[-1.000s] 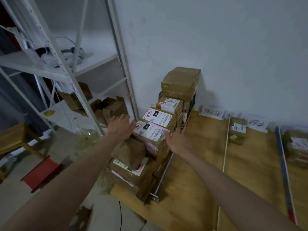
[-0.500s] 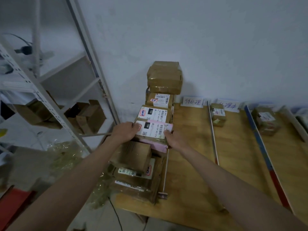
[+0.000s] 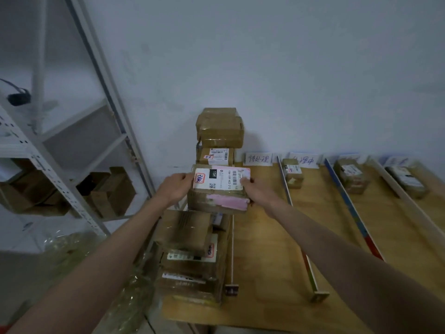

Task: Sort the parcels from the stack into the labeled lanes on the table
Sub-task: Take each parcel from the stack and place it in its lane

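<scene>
Parcel (image 3: pixel 218 189) between both hands

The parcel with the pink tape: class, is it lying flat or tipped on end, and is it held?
Flat and held. The parcel with the pink tape has its label facing up, with the left hand and the right hand gripping opposite sides.

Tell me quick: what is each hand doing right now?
Left hand: grips the left end of the parcel with the pink tape.
Right hand: grips the same parcel's right end.
</scene>
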Tool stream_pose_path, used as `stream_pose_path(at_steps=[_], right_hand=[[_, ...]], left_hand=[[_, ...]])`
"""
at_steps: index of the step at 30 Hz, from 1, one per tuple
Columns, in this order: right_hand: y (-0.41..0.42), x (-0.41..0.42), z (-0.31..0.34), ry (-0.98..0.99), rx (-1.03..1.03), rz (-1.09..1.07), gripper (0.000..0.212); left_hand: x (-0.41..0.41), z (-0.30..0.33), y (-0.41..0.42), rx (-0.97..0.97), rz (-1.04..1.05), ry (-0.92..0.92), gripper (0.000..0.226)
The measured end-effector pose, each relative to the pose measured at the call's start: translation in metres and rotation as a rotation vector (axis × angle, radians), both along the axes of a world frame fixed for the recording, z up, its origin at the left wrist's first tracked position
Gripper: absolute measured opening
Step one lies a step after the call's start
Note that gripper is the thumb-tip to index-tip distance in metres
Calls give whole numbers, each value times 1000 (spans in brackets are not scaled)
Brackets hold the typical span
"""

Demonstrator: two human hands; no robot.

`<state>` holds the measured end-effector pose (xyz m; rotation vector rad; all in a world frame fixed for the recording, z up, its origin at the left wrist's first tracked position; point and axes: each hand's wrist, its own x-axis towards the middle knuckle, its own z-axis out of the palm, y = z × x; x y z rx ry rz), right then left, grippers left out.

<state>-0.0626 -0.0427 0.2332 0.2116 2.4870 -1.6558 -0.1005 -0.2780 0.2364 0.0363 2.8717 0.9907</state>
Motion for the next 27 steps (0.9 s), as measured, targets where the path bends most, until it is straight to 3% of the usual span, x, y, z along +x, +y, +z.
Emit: stream_pose_path(at_steps=[4, 8, 14, 18, 23, 27], right_hand=[[13, 10, 14, 17, -93, -47, 29], [41, 18, 25, -21, -68, -2, 41], [85, 42, 36, -6, -47, 82, 20], [116, 56, 27, -18, 29, -33, 36], [165, 84, 6, -81, 111, -223, 38], [215, 112, -20, -118, 57, -395, 39]], left_hand=[[6, 12, 17, 75, -108, 41, 56], [8, 25, 33, 197, -180, 123, 49], [3, 42, 74, 293, -281, 145, 38], [-3, 40, 120, 230, -358, 117, 42], [-1, 28, 187, 126, -367, 62, 61], [17, 14, 235, 0, -438, 74, 55]])
